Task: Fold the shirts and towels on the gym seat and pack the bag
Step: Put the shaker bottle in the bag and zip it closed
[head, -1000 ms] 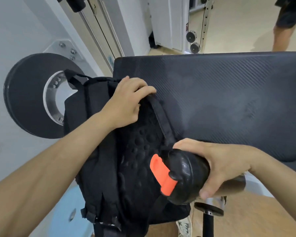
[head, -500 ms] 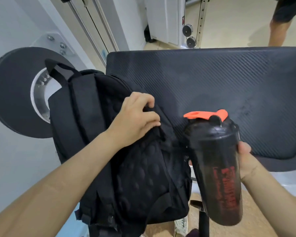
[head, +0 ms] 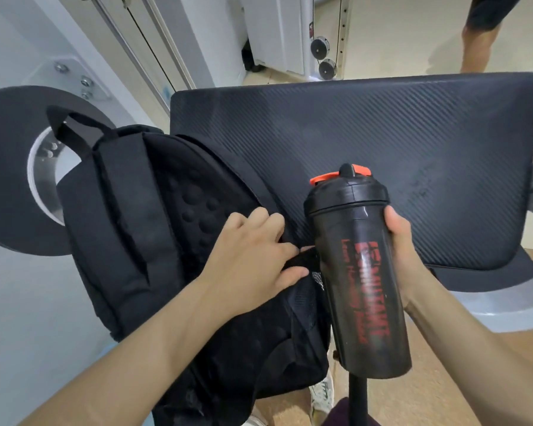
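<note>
Beside bag (head: 136, 226), right hand (head: 403, 250) (gripping bottle (head: 360, 272)).

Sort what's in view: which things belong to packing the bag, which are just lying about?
In the job: backpack; mesh pocket, pinched by left hand; shaker bottle, gripped by right hand; seat pad.
Lying about: weight plate; cable pulleys; bystander's leg; shoe.

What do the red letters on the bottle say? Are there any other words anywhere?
"MUTANT": big red letters running down the shaker bottle in the right hand; the marks before it are blurred.
Smaller red line beside it: too blurred to read.
backpack, pinched by the left hand: no words showing.
</note>
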